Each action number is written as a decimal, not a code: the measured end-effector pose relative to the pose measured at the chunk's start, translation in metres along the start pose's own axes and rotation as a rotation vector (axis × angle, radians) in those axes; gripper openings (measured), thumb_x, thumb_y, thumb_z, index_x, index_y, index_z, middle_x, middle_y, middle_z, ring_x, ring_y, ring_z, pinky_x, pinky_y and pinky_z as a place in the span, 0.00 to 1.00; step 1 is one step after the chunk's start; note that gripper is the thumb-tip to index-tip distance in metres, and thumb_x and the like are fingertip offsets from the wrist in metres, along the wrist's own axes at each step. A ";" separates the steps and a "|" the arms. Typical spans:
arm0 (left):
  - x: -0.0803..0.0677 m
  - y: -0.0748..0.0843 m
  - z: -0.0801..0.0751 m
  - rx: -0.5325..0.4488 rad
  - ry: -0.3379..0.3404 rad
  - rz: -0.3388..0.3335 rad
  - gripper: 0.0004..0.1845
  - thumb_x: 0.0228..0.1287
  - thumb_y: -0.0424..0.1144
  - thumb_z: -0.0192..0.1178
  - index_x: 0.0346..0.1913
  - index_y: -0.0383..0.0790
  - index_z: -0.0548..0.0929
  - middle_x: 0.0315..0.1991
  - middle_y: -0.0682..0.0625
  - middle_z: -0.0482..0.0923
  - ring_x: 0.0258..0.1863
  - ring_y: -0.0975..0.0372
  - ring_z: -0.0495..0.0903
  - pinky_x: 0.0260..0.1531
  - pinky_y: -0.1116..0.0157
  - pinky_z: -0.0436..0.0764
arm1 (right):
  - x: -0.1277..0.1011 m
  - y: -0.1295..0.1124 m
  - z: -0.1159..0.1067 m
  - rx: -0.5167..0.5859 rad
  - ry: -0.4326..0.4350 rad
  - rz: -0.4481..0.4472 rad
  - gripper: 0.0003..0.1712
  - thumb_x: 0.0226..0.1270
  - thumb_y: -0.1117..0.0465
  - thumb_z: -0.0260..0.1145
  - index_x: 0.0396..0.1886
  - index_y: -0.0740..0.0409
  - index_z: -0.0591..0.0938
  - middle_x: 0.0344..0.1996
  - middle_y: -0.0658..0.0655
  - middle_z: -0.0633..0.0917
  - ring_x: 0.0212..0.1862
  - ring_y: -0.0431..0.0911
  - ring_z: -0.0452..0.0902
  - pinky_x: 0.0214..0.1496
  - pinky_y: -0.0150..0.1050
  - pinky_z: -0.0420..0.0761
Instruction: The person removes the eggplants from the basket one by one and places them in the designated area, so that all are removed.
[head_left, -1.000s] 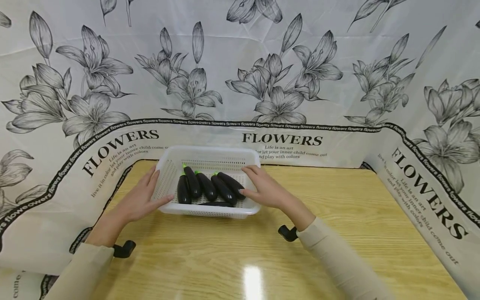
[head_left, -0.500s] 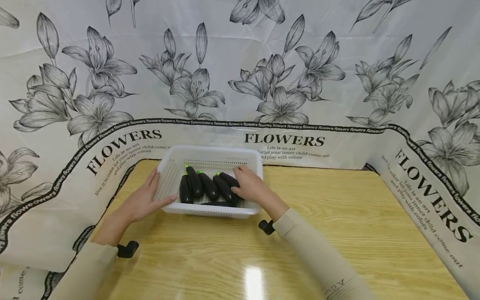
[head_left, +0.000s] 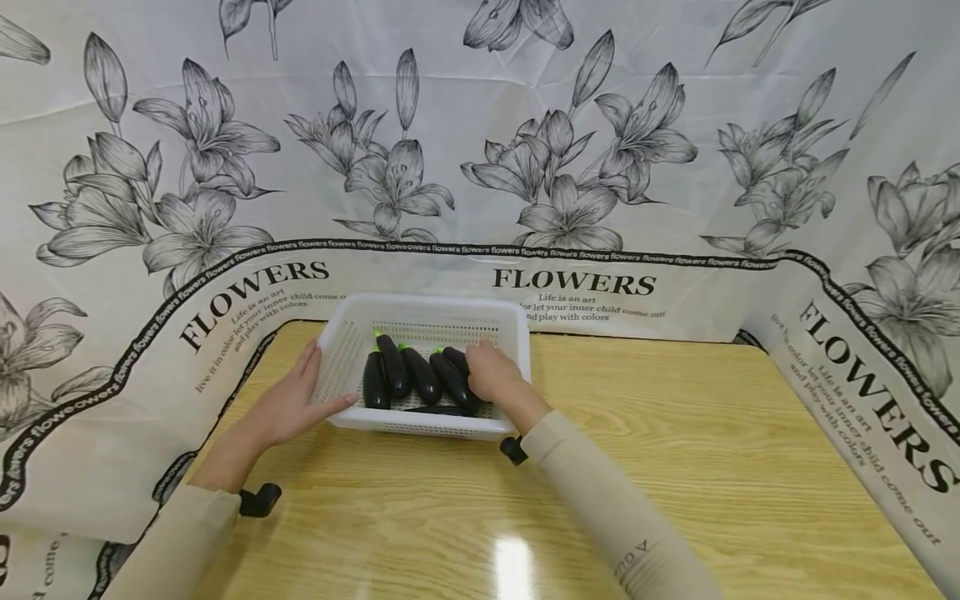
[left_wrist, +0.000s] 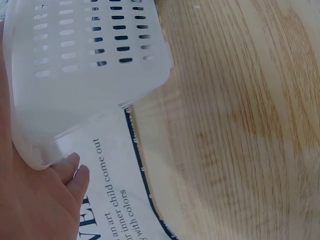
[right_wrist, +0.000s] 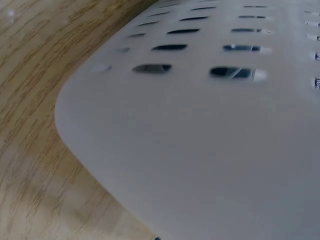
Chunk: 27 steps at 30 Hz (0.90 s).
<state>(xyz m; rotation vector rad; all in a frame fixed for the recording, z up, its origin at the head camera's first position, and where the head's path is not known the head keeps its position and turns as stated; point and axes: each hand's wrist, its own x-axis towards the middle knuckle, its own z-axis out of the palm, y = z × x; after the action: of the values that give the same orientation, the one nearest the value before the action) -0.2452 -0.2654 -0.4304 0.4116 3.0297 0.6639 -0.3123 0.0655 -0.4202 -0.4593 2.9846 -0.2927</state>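
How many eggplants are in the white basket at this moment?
5 visible, all in the basket: four side by side, left one, next, middle, rightmost under the right hand; a fifth lies crosswise in front. More may be hidden.

Plenty of bare surface [head_left: 675,433] right of and in front of the basket [head_left: 517,333]. The flower-print backdrop [head_left: 480,167] boxes in the back and both sides, sitting just behind the basket's far rim.

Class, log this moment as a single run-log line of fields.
left hand: rests on basket side | right hand: inside basket, on rightmost eggplant | basket: on wooden table
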 end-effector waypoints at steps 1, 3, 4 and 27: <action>0.000 0.000 0.000 0.000 -0.002 0.000 0.63 0.68 0.74 0.51 0.81 0.30 0.33 0.82 0.36 0.26 0.76 0.31 0.51 0.67 0.33 0.64 | 0.001 0.000 0.000 0.005 -0.003 0.000 0.10 0.71 0.66 0.65 0.49 0.63 0.83 0.48 0.63 0.80 0.42 0.52 0.76 0.46 0.46 0.80; 0.001 0.001 -0.001 0.003 -0.004 0.002 0.63 0.68 0.73 0.52 0.81 0.28 0.34 0.82 0.35 0.27 0.76 0.31 0.50 0.67 0.33 0.63 | 0.002 0.001 0.001 0.008 -0.012 0.002 0.07 0.71 0.67 0.64 0.46 0.63 0.83 0.43 0.62 0.82 0.39 0.51 0.76 0.43 0.45 0.80; 0.001 0.001 -0.001 0.004 -0.005 0.003 0.63 0.68 0.73 0.52 0.80 0.28 0.34 0.82 0.34 0.27 0.76 0.31 0.49 0.68 0.33 0.62 | 0.003 0.001 0.001 0.006 -0.014 0.002 0.06 0.71 0.67 0.64 0.44 0.62 0.83 0.41 0.61 0.83 0.38 0.51 0.76 0.42 0.45 0.80; 0.001 0.002 0.000 -0.014 -0.020 -0.007 0.65 0.66 0.74 0.54 0.80 0.28 0.34 0.82 0.34 0.27 0.76 0.31 0.49 0.67 0.32 0.63 | 0.002 0.000 0.004 -0.027 -0.013 0.013 0.02 0.72 0.67 0.64 0.40 0.62 0.82 0.38 0.61 0.84 0.35 0.51 0.79 0.41 0.46 0.82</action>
<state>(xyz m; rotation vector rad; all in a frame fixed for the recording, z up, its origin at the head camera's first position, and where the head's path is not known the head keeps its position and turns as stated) -0.2460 -0.2633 -0.4299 0.4043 3.0043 0.6758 -0.3136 0.0638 -0.4242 -0.4422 2.9809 -0.2474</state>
